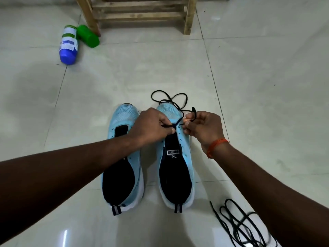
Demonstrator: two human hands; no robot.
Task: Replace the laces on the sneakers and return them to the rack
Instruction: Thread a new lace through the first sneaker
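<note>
2 lt-blue sneakers sitting side by side at centre: left-side sneaker (124,114), right-side sneaker (175,177). 2 black laces showing: held lace (194,113) at centre, loose lace (240,227) lying lower right. 2 bottles lying upper left: blue bottle (68,45), green bottle (88,36). 1 wooden rack (140,15) standing top centre. 2 hands appearing mid-frame: left hand (153,124), right hand (203,125). 1 orange wristband (216,145) showing.

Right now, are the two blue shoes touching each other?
Apart. The head view shows a strip of pale floor between the left sneaker and the right sneaker, visible both above and below the left hand that crosses the gap.
</note>
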